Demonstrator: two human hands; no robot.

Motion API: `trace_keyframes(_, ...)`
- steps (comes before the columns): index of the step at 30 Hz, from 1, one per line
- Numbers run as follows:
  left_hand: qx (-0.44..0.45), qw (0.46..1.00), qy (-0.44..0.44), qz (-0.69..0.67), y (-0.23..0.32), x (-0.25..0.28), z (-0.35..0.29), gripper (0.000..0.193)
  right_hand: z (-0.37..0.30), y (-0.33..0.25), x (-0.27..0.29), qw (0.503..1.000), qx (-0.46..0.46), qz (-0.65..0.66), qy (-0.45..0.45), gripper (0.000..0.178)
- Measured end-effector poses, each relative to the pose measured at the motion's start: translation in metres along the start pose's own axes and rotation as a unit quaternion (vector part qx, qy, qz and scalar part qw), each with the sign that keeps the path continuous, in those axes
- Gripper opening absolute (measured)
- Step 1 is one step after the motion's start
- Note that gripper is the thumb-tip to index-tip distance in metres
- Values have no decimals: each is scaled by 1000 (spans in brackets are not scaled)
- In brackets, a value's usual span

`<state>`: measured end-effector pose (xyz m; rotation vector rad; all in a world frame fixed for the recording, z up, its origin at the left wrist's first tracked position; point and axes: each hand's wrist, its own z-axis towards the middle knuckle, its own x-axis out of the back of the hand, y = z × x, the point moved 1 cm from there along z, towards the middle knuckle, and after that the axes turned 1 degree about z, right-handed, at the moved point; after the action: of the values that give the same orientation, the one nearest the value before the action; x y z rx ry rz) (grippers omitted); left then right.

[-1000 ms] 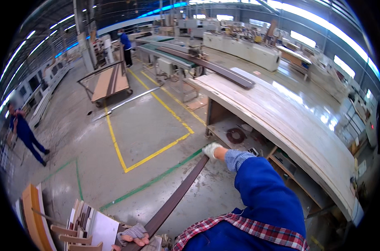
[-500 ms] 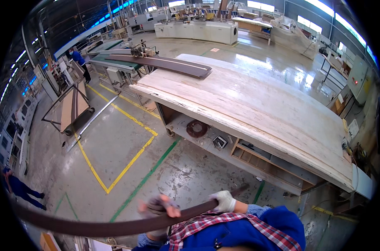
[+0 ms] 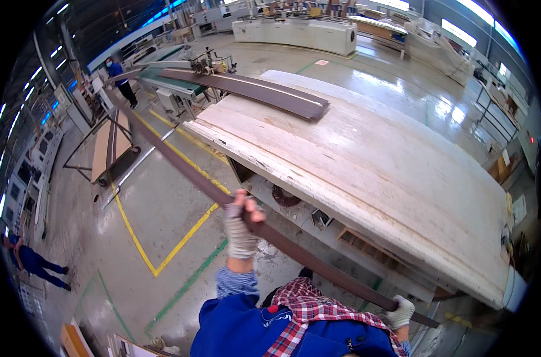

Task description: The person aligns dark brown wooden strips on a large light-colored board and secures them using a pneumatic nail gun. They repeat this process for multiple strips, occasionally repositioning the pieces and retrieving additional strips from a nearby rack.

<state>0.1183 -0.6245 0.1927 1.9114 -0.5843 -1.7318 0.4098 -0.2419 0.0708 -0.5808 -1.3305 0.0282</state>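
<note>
A long, narrow dark brown strip runs slantwise in front of me, from the far left down to the lower right. My left hand, in a pale knitted glove with bare fingertips, is wrapped round its middle stretch. Close to the strip's near end, my gloved right hand is closed on it. The strip hangs beside the long edge of a pale wooden worktable, apart from its top. Dark brown boards lie on the table's far left end and reach back toward a machine.
A green-bedded machine adjoins the table's far end. Left of it are a trolley with boards and a person in blue. Another person is at the far left. Below the tabletop is a shelf with odds and ends.
The strip has swung from lying across my body to pointing far forward along the table. My left hand has moved forward and up with it; my right hand has shifted right and down.
</note>
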Motion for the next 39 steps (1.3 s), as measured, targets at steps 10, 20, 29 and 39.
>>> trace_keyframes(10, 189, 980, -60, 3, -151, -12, 93, 20, 101, 44, 34, 984, -42, -155, 73, 18)
trace_keyframes(20, 393, 905, -97, 130, -255, 29, 102, 16, 163, 81, -10, 988, -50, -132, -66, 17)
trace_keyframes(29, 428, 753, -215, 451, -332, -4, 48, 24, 206, 175, 44, 917, -191, -156, -312, 53)
trace_keyframes(39, -180, 464, -270, 824, -305, -20, 123, 22, 166, 280, 42, 910, -263, -40, -317, 55)
